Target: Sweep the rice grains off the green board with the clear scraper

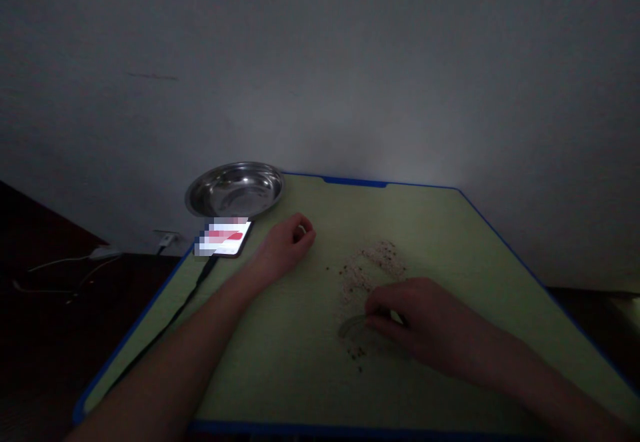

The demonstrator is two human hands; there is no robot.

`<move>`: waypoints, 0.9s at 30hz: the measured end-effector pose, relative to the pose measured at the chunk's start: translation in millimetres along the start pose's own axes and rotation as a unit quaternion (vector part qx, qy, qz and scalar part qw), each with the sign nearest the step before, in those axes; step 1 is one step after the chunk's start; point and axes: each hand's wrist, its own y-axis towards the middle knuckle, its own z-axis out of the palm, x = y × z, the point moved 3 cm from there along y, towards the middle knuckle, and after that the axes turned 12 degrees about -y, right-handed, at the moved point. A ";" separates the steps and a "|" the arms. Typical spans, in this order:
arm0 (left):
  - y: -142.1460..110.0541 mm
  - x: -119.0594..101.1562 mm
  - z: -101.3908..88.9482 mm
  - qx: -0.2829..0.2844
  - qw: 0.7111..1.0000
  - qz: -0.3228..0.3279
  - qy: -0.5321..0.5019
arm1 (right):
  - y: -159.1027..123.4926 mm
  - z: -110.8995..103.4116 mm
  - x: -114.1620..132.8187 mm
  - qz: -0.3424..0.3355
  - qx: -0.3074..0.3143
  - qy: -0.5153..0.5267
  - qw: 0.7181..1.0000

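A patch of pale grains mixed with small dark bits (355, 279) lies spread on the pale green tabletop (280, 355). At the near side of this patch, my right hand (413, 315) pinches a thin, curved, see-through piece (353, 325) between thumb and fingers. Its lower edge seems to be at the table, and part of it is hidden behind my fingers. My left hand (293, 242) rests on the table left of the grains, its fingers curled to the thumb. Whether anything lies inside that curl is too dark to tell.
A shiny metal basin (237, 192) stands at the table's far left corner. Before it lies a lit phone (227, 237), with a dark cable (183, 309) running along the left edge. A grey wall (370, 75) rises behind. White cords (95, 255) and a plug lie at left.
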 end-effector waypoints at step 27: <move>0.6 0.1 -0.3 0.001 1.000 0.002 0.008 | 23.6 5.3 1.2 -0.011 -0.048 -0.095 0.994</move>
